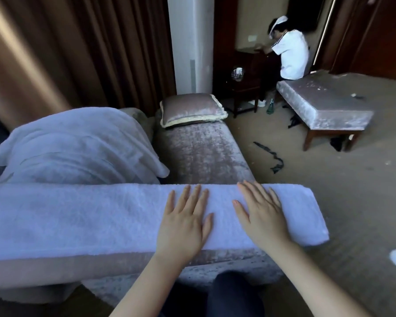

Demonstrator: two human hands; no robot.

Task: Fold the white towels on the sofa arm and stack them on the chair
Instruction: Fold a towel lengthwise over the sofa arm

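We see our left hand (183, 227) and right hand (264, 216) on bare forearms (146, 287), lower centre; dark blue garment (233, 294) at bottom centre.

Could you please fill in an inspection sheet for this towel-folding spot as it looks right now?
Surface: velvet sofa arm, a towel laid along its top.
Job's things: long folded white towel on the arm; loose white towel pile behind it, to the left.
Clutter: fringed cushion on the seat; green bottle on the carpet.
Grippers: left hand and right hand flat on the towel, fingers straight.
Cables: black strap or cord on the carpet; cannot tell which.
Surroundings: brown curtains, upholstered bench, another person at a dark cabinet.
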